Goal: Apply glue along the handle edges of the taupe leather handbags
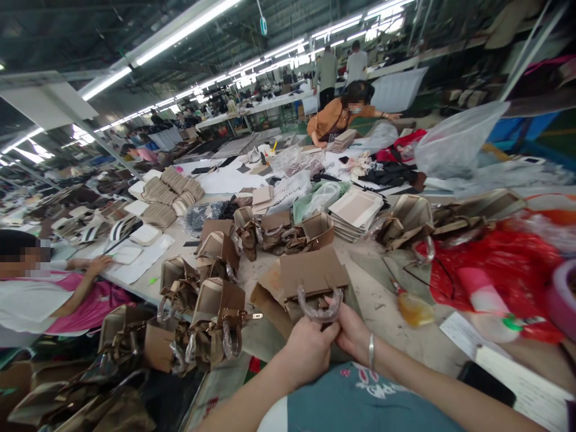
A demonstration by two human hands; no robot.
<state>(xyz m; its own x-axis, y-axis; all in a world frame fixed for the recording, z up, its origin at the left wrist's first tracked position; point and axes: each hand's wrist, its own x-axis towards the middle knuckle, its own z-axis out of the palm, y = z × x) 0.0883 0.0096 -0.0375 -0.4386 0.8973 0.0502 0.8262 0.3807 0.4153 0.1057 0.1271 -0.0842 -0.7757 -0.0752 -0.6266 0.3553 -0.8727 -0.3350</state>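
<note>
A tan handbag [310,273] lies on the worktable [378,300] in front of me, its plastic-wrapped handle [320,312] turned toward me. My left hand [308,351] is closed around the handle's near end. My right hand [353,333], a silver bangle on its wrist, pinches the same handle from the right. More tan handbags [211,300] with wrapped handles are heaped to the left.
A red plastic sheet [495,264] and a pink tape roll [562,294] lie right. A yellow-tipped tool [409,303] and a black phone [488,384] rest on the table. Stacks of panels [355,210], clear bags and several other workers fill the far tables.
</note>
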